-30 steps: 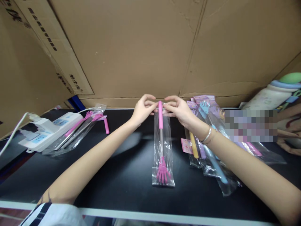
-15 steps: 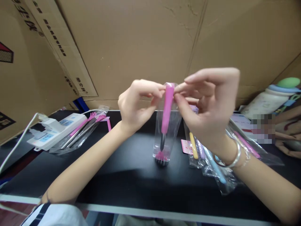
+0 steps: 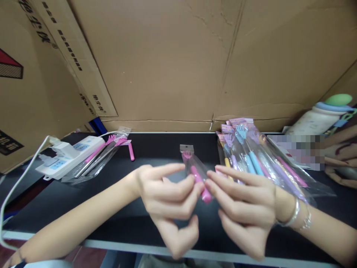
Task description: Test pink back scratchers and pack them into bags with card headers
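A pink back scratcher (image 3: 198,176) in a clear plastic bag is in front of me, its claw end and the bag's hang tab (image 3: 186,149) pointing away and its handle end toward me. My left hand (image 3: 170,197) has its curled fingers against the left side of the handle, index finger stretched out along the bag. From the right, the fingertips of my right hand (image 3: 245,204) meet the bag's other edge near the handle. Both thumbs stand apart below. My fingers cover part of the bag, and I cannot tell whether it rests on the table.
Several bagged back scratchers (image 3: 252,160) in mixed colours lie at right. Pink ones (image 3: 102,156) lie beside a white power strip (image 3: 71,158) at left, near a loose pink handle (image 3: 131,152). Cardboard (image 3: 161,67) walls the back. A bottle (image 3: 314,119) and another person's hand (image 3: 340,160) are far right.
Both hands have come down and nearer. The bagged back scratcher went from upright, claw end down, to lying back with its claw end away from me.
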Demonstrator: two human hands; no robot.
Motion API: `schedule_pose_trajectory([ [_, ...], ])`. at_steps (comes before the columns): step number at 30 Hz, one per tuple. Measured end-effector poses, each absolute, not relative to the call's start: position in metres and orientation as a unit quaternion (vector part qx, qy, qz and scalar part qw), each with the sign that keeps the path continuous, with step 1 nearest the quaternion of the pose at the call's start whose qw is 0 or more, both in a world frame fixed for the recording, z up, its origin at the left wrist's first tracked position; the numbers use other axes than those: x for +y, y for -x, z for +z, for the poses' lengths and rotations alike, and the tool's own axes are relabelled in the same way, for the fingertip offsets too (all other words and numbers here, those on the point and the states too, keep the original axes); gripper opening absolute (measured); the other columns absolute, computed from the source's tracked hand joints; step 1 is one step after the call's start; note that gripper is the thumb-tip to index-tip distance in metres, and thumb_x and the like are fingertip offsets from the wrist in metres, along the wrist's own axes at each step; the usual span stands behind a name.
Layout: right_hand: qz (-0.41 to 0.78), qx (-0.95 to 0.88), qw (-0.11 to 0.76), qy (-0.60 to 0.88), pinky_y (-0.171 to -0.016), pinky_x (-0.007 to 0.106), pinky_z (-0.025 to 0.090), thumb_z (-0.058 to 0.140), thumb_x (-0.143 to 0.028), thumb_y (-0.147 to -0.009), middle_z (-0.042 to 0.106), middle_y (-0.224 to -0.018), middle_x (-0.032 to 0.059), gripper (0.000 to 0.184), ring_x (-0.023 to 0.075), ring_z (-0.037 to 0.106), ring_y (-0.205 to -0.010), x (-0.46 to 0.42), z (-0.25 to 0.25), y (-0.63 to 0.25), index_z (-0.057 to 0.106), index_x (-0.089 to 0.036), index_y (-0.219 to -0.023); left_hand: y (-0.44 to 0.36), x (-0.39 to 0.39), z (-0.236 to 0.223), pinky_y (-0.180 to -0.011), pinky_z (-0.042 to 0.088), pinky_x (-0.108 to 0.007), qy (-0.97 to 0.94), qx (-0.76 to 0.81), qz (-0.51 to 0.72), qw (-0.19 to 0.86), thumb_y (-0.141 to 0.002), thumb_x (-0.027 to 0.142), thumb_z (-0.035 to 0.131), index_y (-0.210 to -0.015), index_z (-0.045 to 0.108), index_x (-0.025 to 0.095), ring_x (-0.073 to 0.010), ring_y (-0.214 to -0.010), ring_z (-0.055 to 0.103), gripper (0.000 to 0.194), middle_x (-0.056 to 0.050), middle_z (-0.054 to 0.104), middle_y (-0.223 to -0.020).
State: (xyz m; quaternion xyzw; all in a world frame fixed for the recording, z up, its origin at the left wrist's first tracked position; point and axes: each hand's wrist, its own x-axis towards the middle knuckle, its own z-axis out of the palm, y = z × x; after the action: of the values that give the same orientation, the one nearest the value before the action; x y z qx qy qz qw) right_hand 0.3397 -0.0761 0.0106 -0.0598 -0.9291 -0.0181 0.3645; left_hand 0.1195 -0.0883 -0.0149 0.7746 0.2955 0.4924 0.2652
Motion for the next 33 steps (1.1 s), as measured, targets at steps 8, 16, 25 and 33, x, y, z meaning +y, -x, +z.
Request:
schedule_pose_trajectory([
  [8,-0.275,-0.931,0.220,-0.097,-0.083,0.039,0.055,0.050,-0.026,-0.076,0.066,-0.076,-0.0035,0.016,0.0182,0.065,-0.083,-0.092,-0.045,-0.349,0.060,-0.032,-0.088,-0.112,-0.082,-0.042,-0.071,0.059,-0.028,-0.937,-0.111,0.274,-0.186,-0.072,0.022,0.060,-0.080,0.059,0.038,-0.0157,-0.079,0.065,0.018,0.007,0.067,-0.075],
  [16,-0.256,-0.943,0.211,-0.036,-0.086,0.034,0.051,0.046,-0.020,-0.085,0.065,-0.081,0.0016,0.017,0.0165,0.063,-0.083,-0.087,-0.063,-0.348,0.061,-0.016,-0.092,-0.120,-0.079,-0.065,-0.074,0.055,-0.028,-0.898,-0.088,0.323,-0.286,-0.078,0.021,0.051,-0.080,0.061,0.022,-0.0137,-0.074,0.061,0.010,0.002,0.067,-0.071],
  [25,-0.175,-0.961,0.213,0.038,-0.085,0.031,0.049,0.041,-0.010,-0.090,0.066,-0.083,0.0052,0.020,0.0123,0.061,-0.083,-0.074,-0.061,-0.350,0.059,-0.016,-0.084,-0.121,-0.069,-0.065,-0.076,0.050,-0.022,-0.929,0.010,0.318,-0.187,-0.086,0.019,0.055,-0.075,0.061,0.020,-0.0081,-0.067,0.061,0.012,0.004,0.069,-0.076],
  [33,-0.153,-0.962,0.217,0.067,-0.086,0.032,0.049,0.042,-0.008,-0.090,0.066,-0.088,0.0056,0.020,0.0124,0.061,-0.082,-0.069,-0.060,-0.352,0.059,-0.016,-0.085,-0.119,-0.066,-0.063,-0.076,0.049,-0.020,-0.951,0.092,0.275,-0.107,-0.090,0.018,0.051,-0.086,0.064,0.019,-0.0075,-0.075,0.063,0.013,0.004,0.070,-0.083],
])
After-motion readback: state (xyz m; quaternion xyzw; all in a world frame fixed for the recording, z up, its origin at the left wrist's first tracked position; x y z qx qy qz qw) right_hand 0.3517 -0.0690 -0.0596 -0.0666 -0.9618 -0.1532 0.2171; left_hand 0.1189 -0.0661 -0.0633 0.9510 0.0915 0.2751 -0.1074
